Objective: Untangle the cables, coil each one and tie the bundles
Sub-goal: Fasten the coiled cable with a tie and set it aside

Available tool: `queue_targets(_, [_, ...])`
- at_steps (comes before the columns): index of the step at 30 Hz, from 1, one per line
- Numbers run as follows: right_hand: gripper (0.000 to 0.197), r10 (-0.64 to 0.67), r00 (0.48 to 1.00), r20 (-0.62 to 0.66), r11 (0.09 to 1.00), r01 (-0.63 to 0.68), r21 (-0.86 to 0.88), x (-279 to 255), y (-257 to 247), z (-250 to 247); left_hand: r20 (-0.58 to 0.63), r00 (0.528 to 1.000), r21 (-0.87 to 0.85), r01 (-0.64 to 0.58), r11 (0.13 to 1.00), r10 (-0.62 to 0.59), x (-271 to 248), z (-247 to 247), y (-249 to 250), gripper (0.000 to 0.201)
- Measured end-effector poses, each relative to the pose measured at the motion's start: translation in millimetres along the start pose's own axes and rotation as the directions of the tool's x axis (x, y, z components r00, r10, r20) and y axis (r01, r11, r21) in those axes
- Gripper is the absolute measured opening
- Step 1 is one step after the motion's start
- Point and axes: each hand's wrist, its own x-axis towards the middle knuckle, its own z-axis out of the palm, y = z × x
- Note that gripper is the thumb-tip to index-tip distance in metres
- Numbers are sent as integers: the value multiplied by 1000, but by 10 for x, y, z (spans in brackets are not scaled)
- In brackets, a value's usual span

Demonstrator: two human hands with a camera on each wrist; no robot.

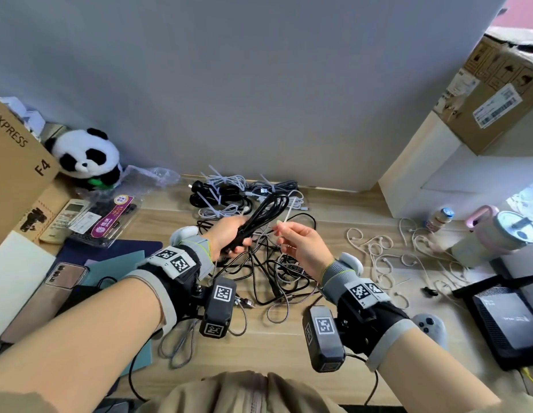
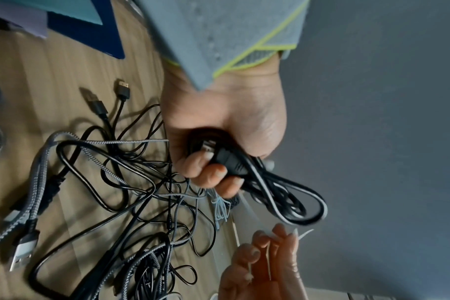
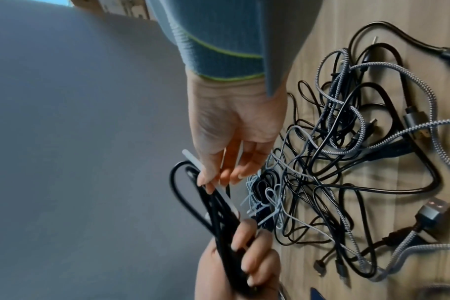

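Fingers of the left hand (image 1: 229, 236) curl tight round a coiled black cable (image 1: 260, 217), held above the tangled cables (image 1: 277, 272). Just right of that grip, the right hand (image 1: 301, 245) pinches a white zip tie (image 1: 284, 220).

Wooden table (image 1: 289, 332) bears tangled cables (image 1: 277, 272) (tied bundles (image 1: 229, 192) behind).

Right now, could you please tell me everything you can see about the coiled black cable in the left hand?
The black cable is smooth and glossy, rubber-like, folded into several long loops. The left hand grips the bundle near one end, fingers curled round it, with a dark plug showing at the fingers. The free loops stick up and away from the desk, above the tangled pile. No tie is round it yet; the right hand pinches a white zip tie right beside the loops.
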Motion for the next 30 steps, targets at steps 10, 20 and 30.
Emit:
queue_targets(10, [27,-204,974,94,912,225,-345,-11,-356,252,-271,946,298,-95,950,180,193,77,-81,37])
queue_targets(20, [33,50,998,-29,893,-57,-447,137,-495,368,-199,941,475,-152,867,274,212,127,-98,48])
queue_targets(30, [36,57,998,-14,864,-56,-500,134,-444,388,-180,928,509,-197,838,327,204,98,-124,60])
